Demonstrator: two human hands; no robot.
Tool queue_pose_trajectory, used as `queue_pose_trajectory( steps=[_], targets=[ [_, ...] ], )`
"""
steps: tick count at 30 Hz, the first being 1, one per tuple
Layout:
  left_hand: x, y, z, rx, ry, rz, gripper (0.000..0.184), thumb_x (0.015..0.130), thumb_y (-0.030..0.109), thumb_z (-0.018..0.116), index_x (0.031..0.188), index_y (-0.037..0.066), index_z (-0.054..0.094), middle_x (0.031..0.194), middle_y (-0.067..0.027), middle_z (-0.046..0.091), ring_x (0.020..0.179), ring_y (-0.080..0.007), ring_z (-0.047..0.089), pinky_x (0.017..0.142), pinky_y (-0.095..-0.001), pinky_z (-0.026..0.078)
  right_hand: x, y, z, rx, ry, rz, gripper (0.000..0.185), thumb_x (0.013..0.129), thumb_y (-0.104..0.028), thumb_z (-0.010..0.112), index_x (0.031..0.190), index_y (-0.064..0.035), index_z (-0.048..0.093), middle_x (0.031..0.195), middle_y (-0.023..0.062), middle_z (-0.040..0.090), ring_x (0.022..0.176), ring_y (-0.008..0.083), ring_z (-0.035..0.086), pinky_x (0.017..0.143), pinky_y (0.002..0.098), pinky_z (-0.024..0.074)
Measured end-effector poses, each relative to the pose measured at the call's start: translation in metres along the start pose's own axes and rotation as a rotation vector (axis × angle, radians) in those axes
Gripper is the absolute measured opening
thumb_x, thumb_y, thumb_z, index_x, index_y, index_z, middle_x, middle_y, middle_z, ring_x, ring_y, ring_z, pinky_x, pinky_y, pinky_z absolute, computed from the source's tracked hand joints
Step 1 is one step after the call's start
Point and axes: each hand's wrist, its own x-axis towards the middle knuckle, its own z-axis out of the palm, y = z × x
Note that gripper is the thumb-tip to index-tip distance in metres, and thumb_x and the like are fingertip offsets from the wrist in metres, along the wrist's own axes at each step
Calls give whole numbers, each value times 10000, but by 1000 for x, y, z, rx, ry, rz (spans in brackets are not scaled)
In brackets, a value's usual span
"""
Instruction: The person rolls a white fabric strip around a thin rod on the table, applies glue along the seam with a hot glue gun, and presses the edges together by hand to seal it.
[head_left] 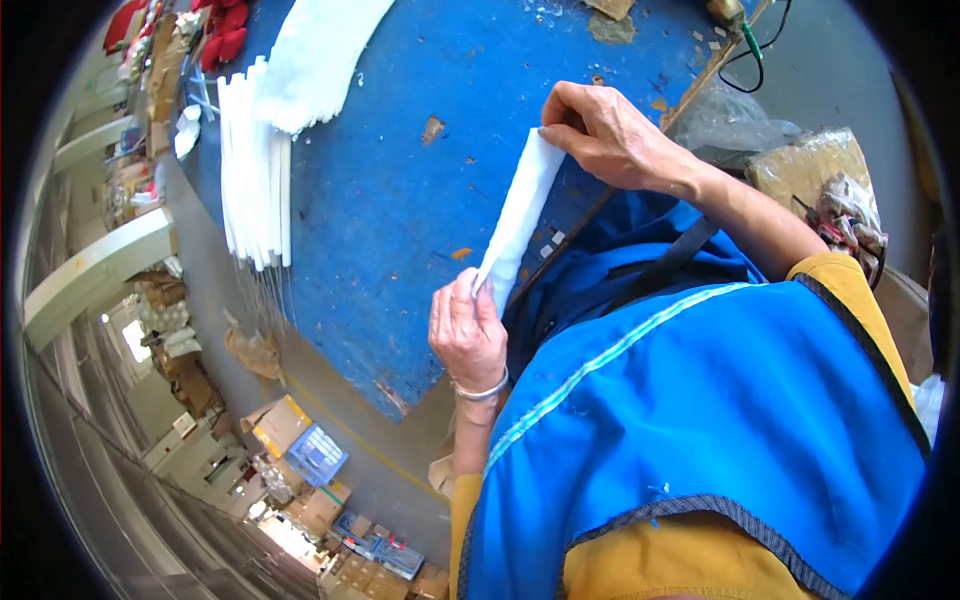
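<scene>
A long, narrow strip of white soft material is stretched at a slant over the near edge of the blue table, and it looks folded along its length. My left hand, with a bracelet at the wrist, pinches its lower end between thumb and fingers. At the upper end, my right hand grips the strip the same way. Across the table, a bundle of slim white rods with thin wires sticking out lies beside a stack of white sheet material.
The blue tabletop has worn spots and small scraps. Red items are at the far upper left. Beyond the right edge are a plastic-wrapped box and a black cable. Cartons and a blue crate stand on the floor.
</scene>
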Motion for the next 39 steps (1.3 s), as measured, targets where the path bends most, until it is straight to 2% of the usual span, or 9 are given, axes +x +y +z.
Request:
queue_pose_trajectory(
  steps=[2,5,8,10,15,18,23,35,39],
  targets=[
    [11,-12,-2,2,12,33,150,830,14,605,979,30,611,835,-136,592,748,-318,595,649,-392,472,2,8,3,-18,59,-55,165,856,-129,597,845,33,564,686,116,603,626,186,581,589,336,464],
    [34,-17,-11,-5,79,64,206,777,-62,580,955,34,618,854,-120,598,766,-286,607,660,-359,483,3,1,-6,-4,75,-22,175,851,-133,598,845,37,559,708,116,604,634,188,578,592,344,462],
    [41,-31,2,-76,53,55,202,772,-64,579,944,31,622,866,-132,598,777,-289,609,677,-362,489,1,-11,-25,8,-32,102,175,840,-137,592,839,36,564,726,127,594,660,201,571,617,351,468],
    [45,-39,16,-92,51,125,217,767,-67,578,951,38,628,880,-137,605,788,-309,611,701,-374,499,3,6,-18,-115,30,37,192,802,-136,564,808,54,591,719,195,609,683,298,609,666,389,496],
    [52,-37,17,-218,157,65,144,793,-27,636,924,34,644,849,-97,609,766,-233,603,668,-333,491,4,-1,-23,-127,25,93,198,803,-144,581,819,54,583,751,189,607,695,281,601,668,386,490],
    [56,-41,15,-463,-32,-156,157,757,-16,667,898,46,643,833,-113,605,784,-285,584,669,-375,481,5,-3,-23,-144,0,102,201,805,-147,583,818,53,586,733,177,596,691,267,594,656,382,488],
    [74,-48,21,-267,110,124,106,782,3,664,874,50,638,806,-103,598,772,-271,589,666,-355,480,11,-1,-25,-137,-36,104,211,807,-156,583,818,55,590,740,165,599,682,251,588,638,368,485],
    [71,-44,28,-350,-20,51,149,761,120,720,863,45,641,819,-110,604,801,-304,574,748,-388,456,5,-1,-18,-122,33,106,201,822,-143,575,838,56,585,746,188,622,689,268,613,652,371,496],
    [72,-43,29,-314,-44,45,119,777,88,714,855,33,644,856,-89,619,798,-239,590,691,-341,480,-3,-3,-14,-140,84,35,158,857,-111,558,834,45,548,747,202,620,682,297,630,636,383,500]
  ],
)
